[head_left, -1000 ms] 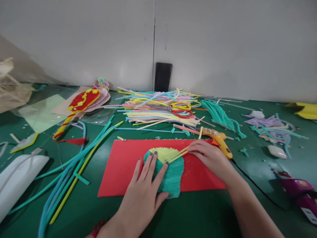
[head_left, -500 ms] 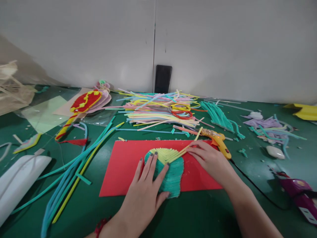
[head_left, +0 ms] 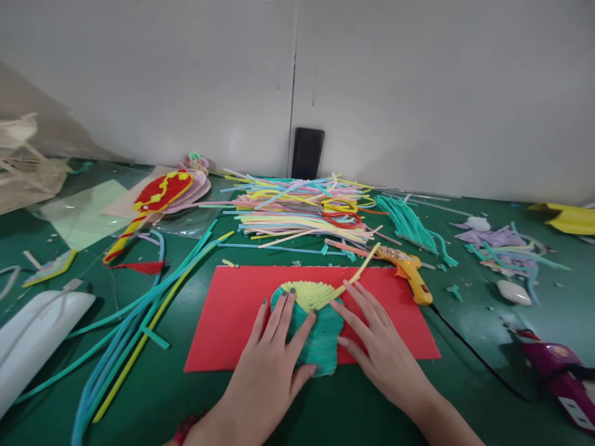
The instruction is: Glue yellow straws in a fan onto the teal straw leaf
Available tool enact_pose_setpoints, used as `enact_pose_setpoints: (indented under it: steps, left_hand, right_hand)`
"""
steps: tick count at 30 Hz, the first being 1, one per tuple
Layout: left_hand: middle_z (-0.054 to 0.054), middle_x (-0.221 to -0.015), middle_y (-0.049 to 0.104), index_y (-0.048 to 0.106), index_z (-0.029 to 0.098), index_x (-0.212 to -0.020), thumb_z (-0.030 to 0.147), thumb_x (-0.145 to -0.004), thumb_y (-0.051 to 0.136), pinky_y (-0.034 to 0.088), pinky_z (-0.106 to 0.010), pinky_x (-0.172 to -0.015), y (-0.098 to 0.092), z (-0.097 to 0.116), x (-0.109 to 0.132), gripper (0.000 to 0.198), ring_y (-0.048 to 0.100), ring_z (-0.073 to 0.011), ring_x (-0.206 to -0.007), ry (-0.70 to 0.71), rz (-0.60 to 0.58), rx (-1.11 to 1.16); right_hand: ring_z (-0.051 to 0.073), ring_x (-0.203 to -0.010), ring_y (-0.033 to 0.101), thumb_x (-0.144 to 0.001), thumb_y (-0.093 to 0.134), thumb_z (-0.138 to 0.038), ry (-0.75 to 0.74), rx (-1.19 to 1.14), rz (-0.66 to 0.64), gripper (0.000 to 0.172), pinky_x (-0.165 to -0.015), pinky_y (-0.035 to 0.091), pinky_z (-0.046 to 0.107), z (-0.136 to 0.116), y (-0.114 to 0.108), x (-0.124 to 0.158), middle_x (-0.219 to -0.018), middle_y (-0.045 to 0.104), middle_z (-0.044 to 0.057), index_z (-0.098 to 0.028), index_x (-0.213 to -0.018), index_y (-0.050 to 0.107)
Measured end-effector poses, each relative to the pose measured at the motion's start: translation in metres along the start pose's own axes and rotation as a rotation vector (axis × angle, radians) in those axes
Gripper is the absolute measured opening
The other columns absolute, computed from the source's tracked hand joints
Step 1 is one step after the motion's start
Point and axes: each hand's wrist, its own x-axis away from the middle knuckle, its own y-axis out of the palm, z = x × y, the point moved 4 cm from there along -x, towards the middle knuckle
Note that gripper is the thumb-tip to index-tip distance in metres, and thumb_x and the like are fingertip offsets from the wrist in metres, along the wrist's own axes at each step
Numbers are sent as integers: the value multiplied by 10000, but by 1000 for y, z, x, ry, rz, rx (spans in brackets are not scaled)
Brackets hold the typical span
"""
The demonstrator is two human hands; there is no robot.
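A teal, rounded craft piece lies on a red sheet, its upper part covered by yellow strips in a V pattern. My left hand lies over its left side, fingers spread and pressing flat. From the pattern's right side a yellow pipe cleaner sticks out up and to the right. My right hand rests with extended fingers at the piece's right edge, fingertips touching it and the base of that pipe cleaner. Neither hand is closed around anything.
Behind the sheet lies a heap of pastel pipe cleaners with scissors. A yellow glue gun sits at the sheet's right corner, its cord trailing right. Teal and blue strands lie left; a phone leans on the wall.
My right hand has let go of the yellow pipe cleaner's loose end and moved down and left onto the piece's right edge. My left hand stays in place.
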Motion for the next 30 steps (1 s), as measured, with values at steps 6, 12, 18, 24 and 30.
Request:
enact_pose_setpoints:
  steps: [6, 12, 18, 24, 30]
  left_hand:
    - [-164, -1464, 379, 303, 260, -1451, 455, -910, 447, 372, -508, -1003, 0, 0, 1, 593, 389, -327, -1315, 9, 13, -8]
    - [-173, -1467, 372, 295, 253, -1454, 452, -909, 452, 368, -519, -1007, -1, 1, 0, 601, 393, -332, -1313, 12, 7, -12]
    - [-176, -1469, 366, 288, 266, -1453, 443, -895, 485, 363, -522, -1012, 0, 1, 1, 617, 378, -324, -1327, 2, -14, -17]
    - [-176, -1468, 364, 281, 266, -1456, 442, -899, 478, 372, -510, -1002, 1, 1, 1, 617, 386, -332, -1319, 11, 1, -25]
    - [-181, -1464, 369, 282, 262, -1457, 451, -909, 453, 381, -514, -992, 0, 1, 1, 604, 394, -336, -1311, 15, 11, -28]
  right_hand:
    - [289, -1349, 347, -910, 481, -378, -3, -9, 2, 495, -995, 448, 512, -1, 1, -1, -1444, 391, 94, -329, -1396, 396]
    - [313, -1358, 321, -901, 496, -400, 10, 28, 20, 503, -968, 469, 511, -3, 2, 0, -1456, 350, 123, -308, -1389, 410]
    - [300, -1377, 290, -911, 476, -405, -29, 41, -7, 569, -1007, 435, 521, -4, 2, -3, -1473, 360, 98, -306, -1446, 311]
    - [298, -1361, 321, -909, 475, -422, -23, 41, -28, 550, -992, 453, 511, -2, 2, -2, -1450, 382, 100, -327, -1433, 336]
    - [294, -1345, 348, -910, 470, -439, -30, 61, -31, 561, -985, 459, 508, -2, 3, -2, -1445, 386, 92, -347, -1441, 315]
